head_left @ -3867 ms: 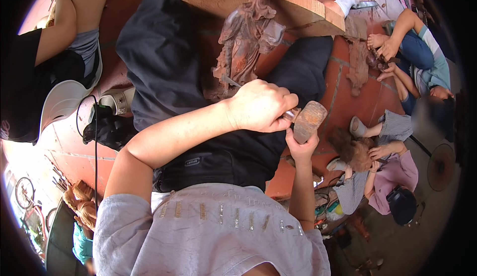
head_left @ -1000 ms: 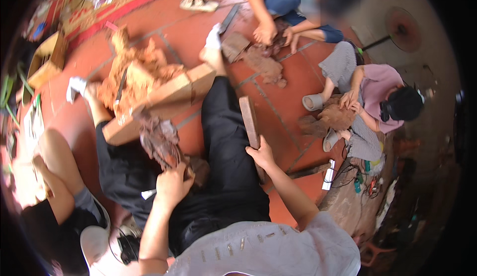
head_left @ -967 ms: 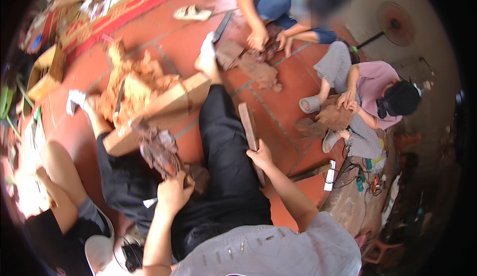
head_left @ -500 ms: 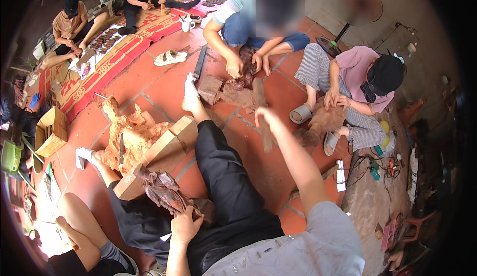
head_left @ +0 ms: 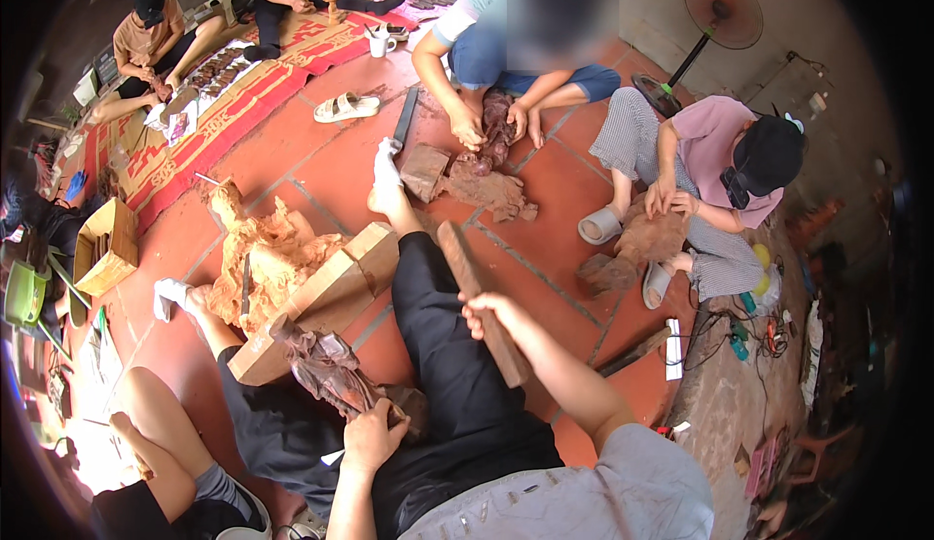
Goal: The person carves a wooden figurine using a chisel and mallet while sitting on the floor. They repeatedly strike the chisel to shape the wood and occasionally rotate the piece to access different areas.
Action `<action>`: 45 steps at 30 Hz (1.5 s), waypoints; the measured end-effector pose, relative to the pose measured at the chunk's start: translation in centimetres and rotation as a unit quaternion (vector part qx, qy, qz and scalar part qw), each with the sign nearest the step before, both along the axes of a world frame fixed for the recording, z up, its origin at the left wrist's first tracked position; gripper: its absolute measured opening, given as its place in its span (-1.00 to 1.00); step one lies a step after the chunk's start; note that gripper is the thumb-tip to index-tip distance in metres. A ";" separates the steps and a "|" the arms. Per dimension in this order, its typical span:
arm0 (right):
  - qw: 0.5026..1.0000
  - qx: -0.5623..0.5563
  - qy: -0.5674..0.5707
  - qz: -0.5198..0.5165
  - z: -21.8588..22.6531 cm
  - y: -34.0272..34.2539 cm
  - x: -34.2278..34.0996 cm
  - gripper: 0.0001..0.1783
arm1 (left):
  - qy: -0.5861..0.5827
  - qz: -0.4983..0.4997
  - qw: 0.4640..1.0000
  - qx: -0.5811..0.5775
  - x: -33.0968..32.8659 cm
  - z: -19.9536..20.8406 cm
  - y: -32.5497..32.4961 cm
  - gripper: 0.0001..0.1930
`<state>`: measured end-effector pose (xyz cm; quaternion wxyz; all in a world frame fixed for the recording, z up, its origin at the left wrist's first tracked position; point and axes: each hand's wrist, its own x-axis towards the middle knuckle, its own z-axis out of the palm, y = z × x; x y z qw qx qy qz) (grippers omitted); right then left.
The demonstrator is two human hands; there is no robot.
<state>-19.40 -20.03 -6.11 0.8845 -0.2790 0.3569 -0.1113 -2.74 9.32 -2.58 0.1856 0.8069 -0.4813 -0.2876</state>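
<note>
A dark brown carved wooden figure lies tilted across a pale wooden block and toward my lap. My left hand is closed at the figure's near end, its fingertips against the wood; whether a small tool is also under them I cannot tell. In my right hand is a flat wooden bar, gripped around its middle and raised over my right thigh. A larger orange-toned carving leans behind the block, with a dark slim tool against it.
Ahead, a person works on a reddish carving; at right another holds a brown carving. A wooden box stands left. Cables and a white strip lie right, near a standing fan. Bare legs are close at left.
My right hand has come down and nearer, and the wooden bar has swung to slant from upper left to lower right. My left hand stays at the figure. The view has shifted slightly.
</note>
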 end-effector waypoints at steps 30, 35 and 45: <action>0.994 0.030 0.014 0.100 -2.7 7.3 1.0 -0.54 | 0.025 -0.007 1.000 0.013 -0.3 -0.6 0.3 -0.63; 0.995 0.032 0.024 0.090 -2.8 7.3 0.7 -0.55 | 0.032 -0.009 0.999 0.004 -1.1 -0.7 0.1 -0.64; 0.993 -0.013 0.054 0.102 -2.1 6.7 1.2 -0.57 | 0.016 0.014 0.996 -0.089 -1.4 -0.9 -0.2 -0.72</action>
